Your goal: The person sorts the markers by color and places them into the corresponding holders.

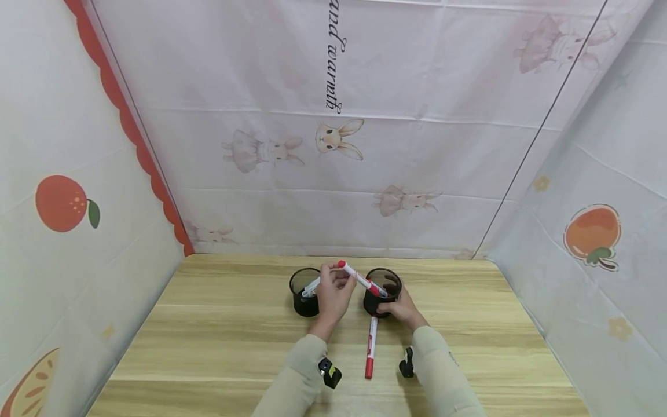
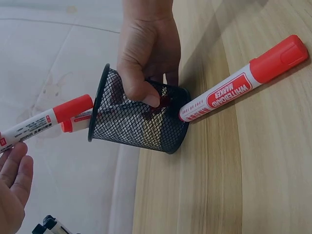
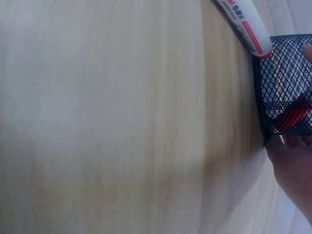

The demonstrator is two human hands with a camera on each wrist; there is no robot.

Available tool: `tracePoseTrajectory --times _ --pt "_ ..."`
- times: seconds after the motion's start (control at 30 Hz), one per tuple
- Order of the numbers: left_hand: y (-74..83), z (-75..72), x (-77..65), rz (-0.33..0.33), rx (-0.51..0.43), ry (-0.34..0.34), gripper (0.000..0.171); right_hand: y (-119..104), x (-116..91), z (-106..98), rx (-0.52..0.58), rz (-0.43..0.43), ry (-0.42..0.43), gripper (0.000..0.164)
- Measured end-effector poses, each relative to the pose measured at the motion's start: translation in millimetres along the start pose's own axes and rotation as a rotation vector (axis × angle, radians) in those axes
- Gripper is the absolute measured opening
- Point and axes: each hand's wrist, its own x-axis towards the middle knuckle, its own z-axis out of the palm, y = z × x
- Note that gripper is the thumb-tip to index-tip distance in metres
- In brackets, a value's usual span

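In the head view my left hand (image 1: 333, 294) pinches a red-and-white whiteboard marker (image 1: 356, 274), tilted with one end over the rim of the right-hand black mesh pen cup (image 1: 371, 308). My right hand (image 1: 405, 310) grips this cup from its right side. Another red-capped marker (image 2: 68, 126) leans inside the cup, its cap sticking out past the rim in the left wrist view. On the table a third red whiteboard marker (image 1: 372, 346) lies with its tip close to the cup's base. The right wrist view shows the cup's mesh wall (image 3: 285, 80) and my right thumb and fingers around it.
Left of my left hand stands a second black mesh pen cup (image 1: 304, 308) with white-bodied marker (image 1: 311, 287) inside. Both cups are near the back of the wooden table (image 1: 224, 324). A printed cloth wall (image 1: 292, 223) rises behind it, with more cloth at both sides.
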Motion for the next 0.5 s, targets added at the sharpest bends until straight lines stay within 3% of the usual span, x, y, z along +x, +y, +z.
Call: tracePoseTrajectory --times 0.27,0.5 --pt "-5.3 3.5 0.0 0.056 0.084 -0.028 0.039 2 0 0 0.019 -0.008 -0.004 0.092" --pt "-12.0 6.9 -1.8 0.064 0.151 -0.052 0.033 3 2 0 0.019 -0.022 0.002 0.091"
